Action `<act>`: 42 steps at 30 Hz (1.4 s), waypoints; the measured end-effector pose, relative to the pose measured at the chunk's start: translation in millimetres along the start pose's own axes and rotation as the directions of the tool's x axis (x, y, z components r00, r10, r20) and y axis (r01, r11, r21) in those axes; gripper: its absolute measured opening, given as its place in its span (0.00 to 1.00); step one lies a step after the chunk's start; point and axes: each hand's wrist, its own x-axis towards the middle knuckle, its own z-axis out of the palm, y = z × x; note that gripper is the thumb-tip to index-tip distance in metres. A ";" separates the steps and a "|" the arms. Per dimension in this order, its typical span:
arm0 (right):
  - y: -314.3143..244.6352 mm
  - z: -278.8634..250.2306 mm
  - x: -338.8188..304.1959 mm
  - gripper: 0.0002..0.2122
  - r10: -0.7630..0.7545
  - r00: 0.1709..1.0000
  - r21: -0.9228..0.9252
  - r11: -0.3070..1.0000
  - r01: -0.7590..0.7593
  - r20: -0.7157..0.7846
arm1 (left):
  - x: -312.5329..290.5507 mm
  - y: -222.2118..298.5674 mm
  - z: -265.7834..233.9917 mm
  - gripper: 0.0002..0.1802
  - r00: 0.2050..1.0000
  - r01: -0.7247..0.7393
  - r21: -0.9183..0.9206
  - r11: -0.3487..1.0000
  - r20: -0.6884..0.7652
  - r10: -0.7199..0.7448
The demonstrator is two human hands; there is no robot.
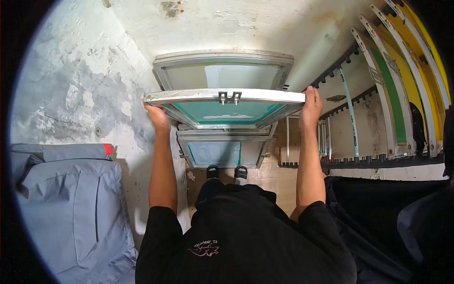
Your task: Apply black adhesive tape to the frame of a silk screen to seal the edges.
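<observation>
Could scrape the rack at three o'clock by swinging rightward the metal-framed screen held at twelve, with left hand and right hand clamped on opposite ends; could drop it toward the sandals at six through one slack grip

The held frame spans from the left fingers to the right fingers, 1 end at each. Beyond it, between the 2 sets of fingers, a back frame stands before the far wall. Below and nearer than the fingers, the lower frames stand on the floor, ahead of the shoes. Right of the right fingers, panels stand in a rack; nearer lies a cloth. Left of the left fingers are the side wall and, nearer, a garment.
</observation>
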 end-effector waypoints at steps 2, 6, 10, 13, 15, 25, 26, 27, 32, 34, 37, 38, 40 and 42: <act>1.8 12.0 -8.8 0.16 0.005 0.999 -0.001 1.000 -0.005 -0.040 | 5.0 1.2 -5.8 0.41 0.999 0.033 -0.075 0.997 -0.007 -0.034; 1.6 19.8 -15.2 0.18 0.020 0.994 0.056 0.998 -0.014 -0.108 | 10.5 -0.9 -13.0 0.43 0.997 0.066 0.012 0.998 -0.038 -0.066; 0.2 28.1 -14.2 0.18 0.056 0.990 0.104 0.994 -0.042 -0.130 | 17.3 -2.3 -15.9 0.43 0.997 0.083 -0.066 0.994 0.003 -0.083; -2.2 34.9 -15.5 0.17 0.033 0.989 0.095 0.995 -0.020 -0.141 | 22.3 0.4 -17.0 0.43 0.999 0.027 -0.117 0.993 0.041 -0.022; -2.9 35.7 -16.4 0.16 0.032 0.994 0.062 0.998 -0.025 -0.106 | 23.6 1.5 -17.3 0.43 0.998 -0.034 -0.147 0.989 0.050 0.041; 6.4 40.9 -2.6 0.16 -0.023 0.995 0.004 1.000 0.023 -0.099 | 47.0 -6.4 -21.0 0.38 0.993 -0.007 0.059 0.998 0.117 0.001; 5.7 41.5 -1.7 0.17 -0.032 0.995 -0.017 0.999 0.031 -0.089 | 44.2 1.9 -21.2 0.36 0.992 -0.092 0.170 0.981 0.105 0.075; 4.8 41.6 -1.4 0.17 -0.063 0.995 -0.028 0.998 0.061 -0.082 | 37.4 13.3 -20.9 0.34 0.990 -0.123 0.246 0.961 0.092 0.103; 4.0 43.9 -1.6 0.16 -0.071 0.991 -0.067 0.996 0.063 -0.115 | -13.0 128.6 15.4 0.18 0.747 -0.653 0.110 0.749 0.259 0.613; 7.3 44.3 -1.2 0.16 -0.087 0.989 -0.024 0.996 0.085 -0.119 | -40.6 164.6 43.2 0.12 0.542 -0.793 -0.008 0.610 0.449 0.711; 14.3 41.8 0.8 0.16 -0.064 0.988 -0.033 0.998 0.060 -0.138 | -78.2 175.0 90.4 0.17 0.274 -0.893 -0.028 0.449 0.758 0.592; 17.2 41.4 1.9 0.16 -0.066 0.987 -0.075 0.996 0.055 -0.145 | -88.7 170.1 102.7 0.20 0.206 -0.896 -0.066 0.439 0.814 0.543; 21.8 38.7 5.2 0.14 -0.111 0.982 -0.120 0.988 0.093 -0.154 | -108.3 155.4 114.6 0.28 0.232 -0.905 0.075 0.420 0.912 0.337; 25.1 38.3 3.6 0.15 -0.175 0.967 -0.256 0.959 0.124 -0.185 | -113.5 147.4 118.9 0.31 0.176 -0.978 0.149 0.145 0.964 0.201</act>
